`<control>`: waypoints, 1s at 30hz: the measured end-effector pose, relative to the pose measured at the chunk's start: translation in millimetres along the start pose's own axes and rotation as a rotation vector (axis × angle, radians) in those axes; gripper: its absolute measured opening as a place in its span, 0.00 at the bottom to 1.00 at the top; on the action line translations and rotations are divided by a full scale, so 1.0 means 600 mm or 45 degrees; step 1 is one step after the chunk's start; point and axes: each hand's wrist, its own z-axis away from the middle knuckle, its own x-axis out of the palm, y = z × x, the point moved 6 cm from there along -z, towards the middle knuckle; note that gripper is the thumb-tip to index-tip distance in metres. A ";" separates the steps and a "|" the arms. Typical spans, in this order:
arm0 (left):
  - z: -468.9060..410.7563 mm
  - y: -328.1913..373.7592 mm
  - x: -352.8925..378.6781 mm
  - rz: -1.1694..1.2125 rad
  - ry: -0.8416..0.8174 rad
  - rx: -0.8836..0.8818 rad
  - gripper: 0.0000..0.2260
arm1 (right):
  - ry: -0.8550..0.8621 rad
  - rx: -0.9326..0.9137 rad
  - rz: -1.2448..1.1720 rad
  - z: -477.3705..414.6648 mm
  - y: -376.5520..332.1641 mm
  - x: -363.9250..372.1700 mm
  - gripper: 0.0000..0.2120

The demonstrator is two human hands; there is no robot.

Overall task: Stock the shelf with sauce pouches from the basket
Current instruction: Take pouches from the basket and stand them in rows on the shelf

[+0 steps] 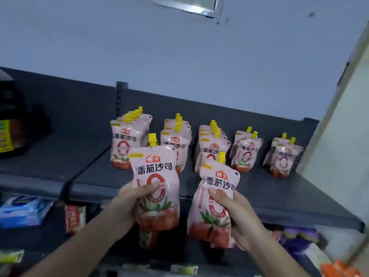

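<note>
1. The left hand point(129, 198) grasps a tomato sauce pouch point(154, 172) round its middle, with the thumb across the front; the right hand point(235, 214) grasps a second pouch point(215, 188) in the same way; behind each one another pouch bottom seems to show, so each hand may carry two, but I cannot tell surely.
2. Both held pouches are upright, with the yellow spout cap on top, the long axis vertical and the print toward the camera; they hang in front of the front edge of the dark shelf point(259, 196), not yet over it.
3. On the shelf stand five rows of the same pouches, each running toward the back edge; the fourth row point(246, 150) and the fifth row point(283, 156), toward the right end, show only two caps each; the other three show more.
4. The relation that matters: the short rows lie beyond the grips and to the right, and the right hand is nearer to them; the left hand is just before the first row point(127, 140) and the second.
5. Writing: 番茄沙司 in dark characters, a big red "0" under it and tomatoes at the bottom; the small red logo above is too blurred to read.
6. The basket is not in view; my judgement is that the stocking is well along, and the next move is to set each pouch upright at the front of a row.
</note>
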 end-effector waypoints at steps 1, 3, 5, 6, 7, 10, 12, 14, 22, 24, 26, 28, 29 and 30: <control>-0.013 -0.020 0.043 0.003 -0.018 0.006 0.15 | 0.038 -0.023 -0.013 0.009 -0.014 -0.050 0.17; -0.036 -0.058 0.120 -0.036 -0.066 0.010 0.15 | 0.119 -0.066 -0.033 0.023 -0.038 -0.141 0.18; -0.057 -0.092 0.189 -0.083 -0.137 0.001 0.16 | 0.189 -0.109 -0.030 0.035 -0.059 -0.218 0.22; -0.065 -0.103 0.213 -0.090 -0.160 0.002 0.16 | 0.214 -0.124 -0.027 0.037 -0.067 -0.245 0.27; -0.074 -0.113 0.236 -0.094 -0.183 0.003 0.16 | 0.231 -0.126 -0.022 0.039 -0.074 -0.269 0.34; -0.107 -0.136 0.308 -0.131 -0.223 0.011 0.18 | 0.261 -0.098 0.001 0.041 -0.091 -0.339 0.37; -0.138 -0.144 0.346 -0.177 -0.228 0.033 0.17 | 0.273 -0.096 -0.012 0.035 -0.099 -0.372 0.27; -0.174 -0.147 0.374 -0.230 -0.225 0.038 0.14 | 0.284 -0.109 -0.039 0.019 -0.105 -0.401 0.20; -0.351 -0.181 0.404 -0.351 -0.188 0.001 0.14 | 0.409 -0.144 -0.030 -0.124 -0.138 -0.504 0.10; -0.390 -0.190 0.408 -0.339 -0.188 -0.016 0.14 | 0.410 -0.129 -0.023 -0.164 -0.145 -0.526 0.10; -0.428 -0.200 0.413 -0.338 -0.179 -0.026 0.14 | 0.407 -0.115 0.007 -0.202 -0.150 -0.548 0.11; -0.459 -0.210 0.419 -0.365 -0.184 -0.027 0.15 | 0.397 -0.112 0.035 -0.236 -0.151 -0.567 0.13; -0.471 -0.214 0.423 -0.377 -0.191 -0.027 0.15 | 0.389 -0.113 0.045 -0.251 -0.150 -0.576 0.14; -0.482 -0.218 0.426 -0.382 -0.195 -0.026 0.15 | 0.384 -0.115 0.048 -0.264 -0.148 -0.585 0.14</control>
